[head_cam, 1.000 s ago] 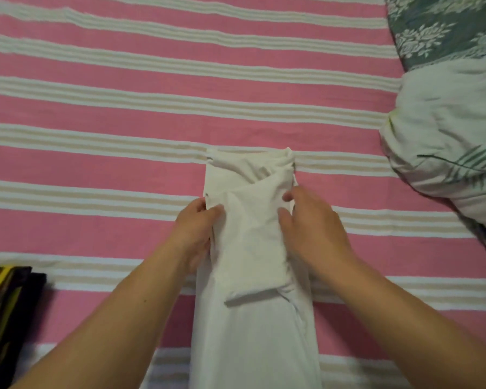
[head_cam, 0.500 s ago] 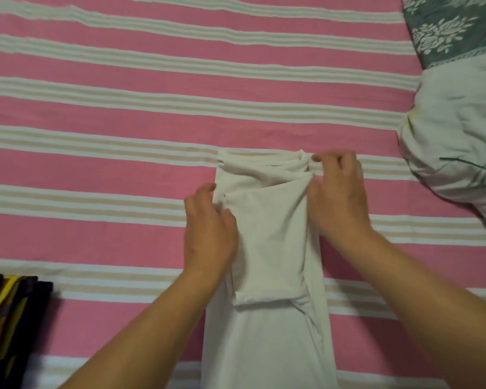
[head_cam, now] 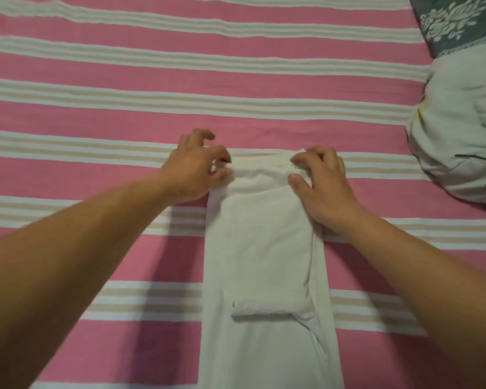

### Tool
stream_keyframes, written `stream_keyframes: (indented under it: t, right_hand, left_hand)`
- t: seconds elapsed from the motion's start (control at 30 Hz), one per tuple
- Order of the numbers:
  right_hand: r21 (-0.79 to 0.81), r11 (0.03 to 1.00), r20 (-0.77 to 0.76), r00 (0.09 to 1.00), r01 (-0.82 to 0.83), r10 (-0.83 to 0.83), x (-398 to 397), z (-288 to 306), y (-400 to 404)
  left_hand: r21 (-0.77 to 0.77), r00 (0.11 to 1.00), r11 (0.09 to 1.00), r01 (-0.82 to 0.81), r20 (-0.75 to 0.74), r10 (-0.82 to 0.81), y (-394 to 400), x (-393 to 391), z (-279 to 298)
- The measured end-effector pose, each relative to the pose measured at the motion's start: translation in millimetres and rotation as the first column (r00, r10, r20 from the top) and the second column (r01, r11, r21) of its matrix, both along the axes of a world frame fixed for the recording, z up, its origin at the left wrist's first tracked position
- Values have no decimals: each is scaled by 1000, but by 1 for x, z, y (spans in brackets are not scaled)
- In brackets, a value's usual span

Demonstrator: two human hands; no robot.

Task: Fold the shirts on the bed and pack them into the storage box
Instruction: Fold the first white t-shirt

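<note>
A white shirt (head_cam: 267,248) lies on the bed as a long narrow strip with its sleeves folded in, running from the middle of the view down to the bottom edge. My left hand (head_cam: 194,169) pinches the far left corner of the strip between thumb and fingers. My right hand (head_cam: 320,186) pinches the far right corner, thumb on top of the cloth. Both hands sit at the shirt's far end. No storage box is in view.
The bed sheet (head_cam: 180,66) is pink with white and beige stripes. A pale bundle of bedding (head_cam: 460,136) sits at the right edge, with a grey-green floral pillow (head_cam: 460,23) behind it in the top right corner.
Both hands moved from the strip's sides up to its far corners and took hold of them. The view shifted closer; the dark garment at the lower left is out of frame.
</note>
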State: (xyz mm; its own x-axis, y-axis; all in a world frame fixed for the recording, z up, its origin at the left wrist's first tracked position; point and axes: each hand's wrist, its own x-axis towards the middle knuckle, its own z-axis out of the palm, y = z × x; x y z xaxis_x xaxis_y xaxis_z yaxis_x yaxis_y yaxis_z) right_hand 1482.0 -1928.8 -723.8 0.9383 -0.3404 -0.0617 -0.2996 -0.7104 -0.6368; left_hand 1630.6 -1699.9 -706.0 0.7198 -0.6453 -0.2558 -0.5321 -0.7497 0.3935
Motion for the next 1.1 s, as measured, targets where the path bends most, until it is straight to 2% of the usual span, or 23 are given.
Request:
stream_keyframes:
  t: [0.03, 0.13, 0.27, 0.33, 0.37, 0.43, 0.5, 0.63, 0.7, 0.77, 0.8, 0.87, 0.93, 1.0, 1.1]
  right_hand:
    - [9, 1000, -24, 1000, 3, -3, 6, 0, -4]
    - [-61, 998, -106, 994, 13, -19, 22, -3, -11]
    - [-147, 989, -143, 989, 23, -44, 34, -18, -11]
    - [-124, 990, -141, 987, 63, -81, 35, -20, -12]
    - [-71, 993, -130, 986, 94, -103, 36, -16, -13]
    - [149, 969, -171, 970, 198, -172, 35, -3, -16]
    - [294, 920, -246, 951, 260, -190, 29, 2, -19]
    - [453, 848, -332, 935, 274, -125, 26, 8, -13]
    - [555, 765, -353, 925, 326, -138, 24, 21, -10]
    - [655, 684, -288, 943, 321, -168, 6, 44, -2]
    - [660, 698, -221, 960, 276, -171, -11, 58, 3]
    - [517, 839, -85, 985, 173, -151, -60, 85, 20]
    - [444, 881, -55, 987, 161, -153, -117, 105, 39]
    - [466, 865, -130, 982, 186, -141, -173, 107, 61]
    - [469, 855, -286, 954, 222, -91, -241, 80, 85]
  left_hand:
    - [45, 999, 999, 16, -31, -15, 2, 14, -1]
    - [148, 1000, 989, -1, 8, 0, 0, 32, -5]
    - [80, 961, 958, -275, 11, 275, -18, 19, -19]
    - [23, 920, 920, -392, -22, 392, -20, 12, -21]
    - [25, 894, 898, -440, -85, 441, -18, 12, -20]
    - [122, 802, 850, -512, -287, 525, -12, 14, -13]
    - [184, 660, 808, -559, -491, 569, -5, 12, -9]
    - [104, 415, 703, -703, -743, 525, -6, 3, -8]
    - [13, 356, 660, -752, -834, 422, -6, -10, 4]
    - [-161, 387, 591, -790, -879, 279, 4, -31, 20]
    - [-240, 427, 552, -798, -873, 237, 14, -49, 32]
    - [-360, 546, 538, -763, -803, 238, 40, -101, 59]
    - [-387, 614, 574, -722, -740, 273, 69, -162, 81]
    - [-305, 584, 628, -716, -754, 300, 95, -219, 89]
    - [-98, 424, 684, -723, -845, 327, 124, -277, 74]
